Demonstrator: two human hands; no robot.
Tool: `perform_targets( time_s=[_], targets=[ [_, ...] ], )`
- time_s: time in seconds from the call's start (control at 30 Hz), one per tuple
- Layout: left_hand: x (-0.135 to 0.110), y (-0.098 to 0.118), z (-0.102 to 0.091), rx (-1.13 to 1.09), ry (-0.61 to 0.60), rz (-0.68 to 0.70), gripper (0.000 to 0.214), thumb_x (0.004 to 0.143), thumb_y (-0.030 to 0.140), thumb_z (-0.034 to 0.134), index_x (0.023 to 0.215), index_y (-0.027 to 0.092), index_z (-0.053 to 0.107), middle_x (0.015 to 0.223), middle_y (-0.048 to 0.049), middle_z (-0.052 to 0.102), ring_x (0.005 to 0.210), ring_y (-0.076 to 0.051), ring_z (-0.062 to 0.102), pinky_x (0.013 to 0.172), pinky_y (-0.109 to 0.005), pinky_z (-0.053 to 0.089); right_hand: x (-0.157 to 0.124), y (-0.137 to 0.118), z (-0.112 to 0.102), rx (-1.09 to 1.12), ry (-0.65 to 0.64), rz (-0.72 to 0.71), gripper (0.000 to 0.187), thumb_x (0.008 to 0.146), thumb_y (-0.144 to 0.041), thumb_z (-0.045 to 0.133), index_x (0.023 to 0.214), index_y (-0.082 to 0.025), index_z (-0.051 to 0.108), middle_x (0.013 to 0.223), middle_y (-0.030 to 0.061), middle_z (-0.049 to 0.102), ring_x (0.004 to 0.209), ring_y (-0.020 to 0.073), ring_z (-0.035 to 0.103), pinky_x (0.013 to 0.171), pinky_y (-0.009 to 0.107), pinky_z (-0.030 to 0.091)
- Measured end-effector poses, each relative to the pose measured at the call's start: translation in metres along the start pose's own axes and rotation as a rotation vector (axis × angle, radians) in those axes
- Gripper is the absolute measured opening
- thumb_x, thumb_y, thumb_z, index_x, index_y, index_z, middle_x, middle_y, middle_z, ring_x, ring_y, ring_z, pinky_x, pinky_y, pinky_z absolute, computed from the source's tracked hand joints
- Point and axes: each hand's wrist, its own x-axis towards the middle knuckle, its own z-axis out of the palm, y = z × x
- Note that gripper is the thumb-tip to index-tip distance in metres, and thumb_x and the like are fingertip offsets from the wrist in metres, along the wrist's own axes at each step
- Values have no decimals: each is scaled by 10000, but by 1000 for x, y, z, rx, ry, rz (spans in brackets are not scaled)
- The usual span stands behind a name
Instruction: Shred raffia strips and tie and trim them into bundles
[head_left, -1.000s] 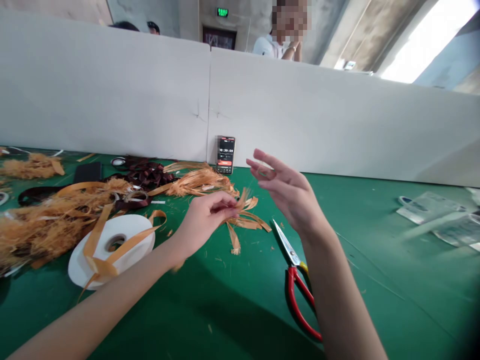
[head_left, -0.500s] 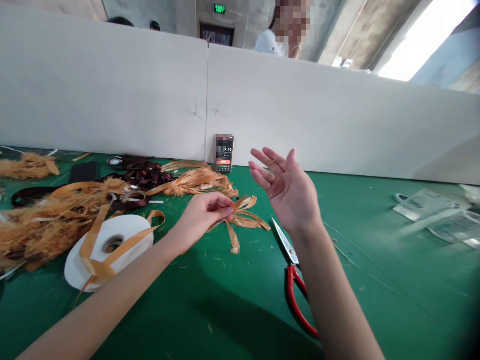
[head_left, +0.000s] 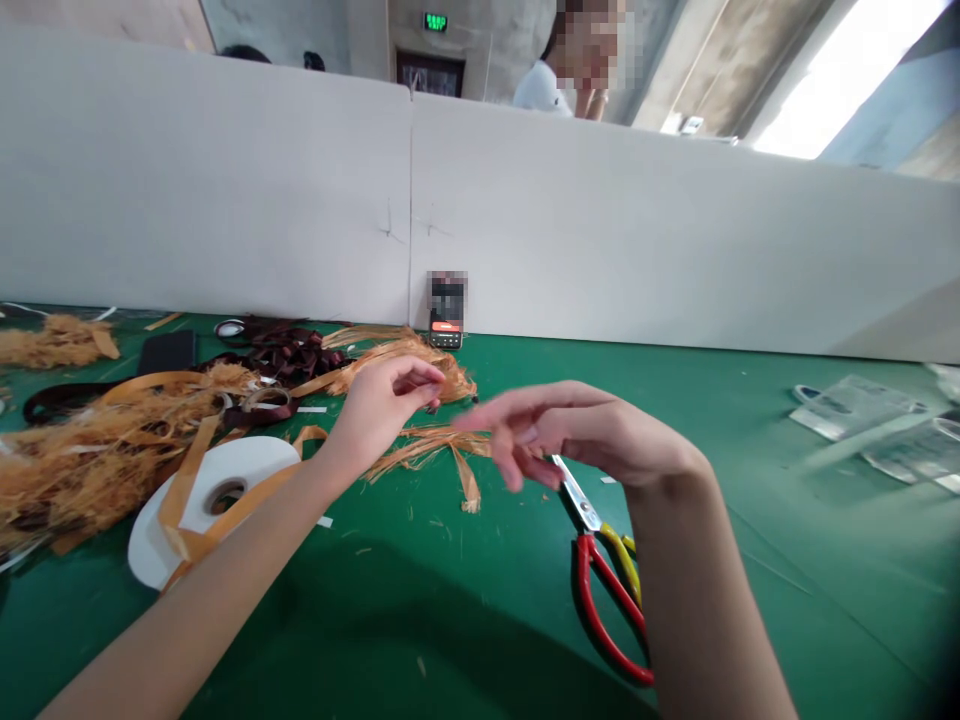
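My left hand (head_left: 382, 405) hovers just above a bunch of frayed orange-gold ribbon (head_left: 469, 480) lying on the green table. Its thumb and fingertips are pinched together; whatever is between them, if anything, is too small to make out. Over the right end of that bunch is my right hand (head_left: 592, 430), palm down, its fingers stretched toward the left and slightly blurred, seemingly holding nothing. Beneath the right hand lies a pair of scissors (head_left: 589, 545) with one red and one yellow handle, partly covered by the hand and forearm. A larger frayed bundle (head_left: 375, 352) rests behind my left hand.
A white spool (head_left: 262, 455) with loose gold ribbon lies left, beside a heap of frayed strands (head_left: 97, 465) and dark brown ribbon (head_left: 289, 345). A phone (head_left: 447, 325) leans against the white partition (head_left: 600, 220). Clear plastic pieces (head_left: 851, 405) lie right. Someone sits beyond the partition.
My left hand has let go of the ribbon bunch and risen slightly left. My right hand has turned from palm up to palm down and lowered toward the bunch.
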Motion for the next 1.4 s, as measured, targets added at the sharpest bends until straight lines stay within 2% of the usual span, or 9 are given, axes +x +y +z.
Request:
perform_targets(
  time_s=[0.17, 0.4, 0.5, 0.63, 0.8, 1.0, 1.17, 1.33, 1.4],
  targets=[
    [-7, 2, 6, -19, -67, -10, 39, 752, 216, 675, 782, 191, 673, 738, -31, 726, 679, -171, 686, 722, -337, 572, 14, 16, -1, -262, 495, -344, 676, 759, -95, 541, 1400, -289, 455, 1444, 20, 490, 1224, 201, 548, 1037, 386, 435],
    [-6, 12, 3, -8, 6, -14, 54, 767, 232, 673, 795, 188, 688, 810, -51, 734, 711, -180, 693, 708, -335, 561, 30, 35, -14, -982, 961, -183, 150, 770, -213, 652, 896, -195, 733, 1160, 130, 672, 981, 258, 642, 952, 481, 461],
    [-5, 14, 0, 3, 19, 0, 54, 770, 229, 670, 796, 185, 688, 785, -51, 729, 687, -178, 689, 691, -332, 555, 30, 32, -10, -850, 956, -185, 179, 808, -324, 641, 678, -201, 658, 962, 112, 702, 969, 247, 665, 907, 429, 470],
    [-2, 15, -4, -20, 33, -19, 82, 764, 253, 687, 804, 181, 690, 784, -49, 727, 709, -181, 687, 692, -320, 559, 25, 22, -4, -393, 640, -161, 313, 832, -357, 623, 559, -211, 578, 812, 62, 719, 1094, 229, 643, 949, 384, 448],
    [1, 18, -11, -34, 72, -43, 105, 742, 251, 716, 803, 170, 689, 780, -46, 722, 733, -178, 677, 744, -318, 550, 19, 14, -1, 82, 353, -418, 200, 877, -283, 552, 779, -248, 723, 1137, 23, 709, 1299, 200, 496, 1098, 399, 366],
    [0, 17, -11, -68, 86, -45, 136, 739, 272, 730, 821, 171, 689, 755, -24, 710, 720, -161, 670, 742, -296, 541, 26, 21, -4, 131, 517, -536, 525, 753, -143, 578, 1257, -292, 585, 1444, -15, 488, 1253, 200, 525, 1068, 373, 420],
    [-2, 19, -10, -83, 92, -50, 151, 741, 267, 737, 847, 168, 695, 816, -27, 718, 739, -147, 677, 746, -262, 540, 37, 34, -12, -225, 772, -398, 707, 665, -178, 674, 1353, -221, 517, 1121, 70, 657, 888, 187, 610, 810, 360, 523],
    [-4, 21, -9, -62, 90, -59, 162, 743, 292, 737, 843, 170, 701, 803, -29, 718, 734, -146, 676, 740, -257, 535, 43, 39, -13, -738, 1052, -220, 116, 667, -145, 704, 777, -183, 701, 884, 68, 699, 753, 191, 599, 767, 389, 471],
    [-3, 19, -9, -59, 69, -60, 169, 744, 303, 734, 847, 174, 700, 800, -30, 719, 742, -153, 678, 743, -263, 533, 44, 37, -9, -667, 1028, -254, 178, 726, -226, 692, 583, -196, 590, 830, 61, 704, 855, 217, 638, 794, 373, 466]
  ],
)
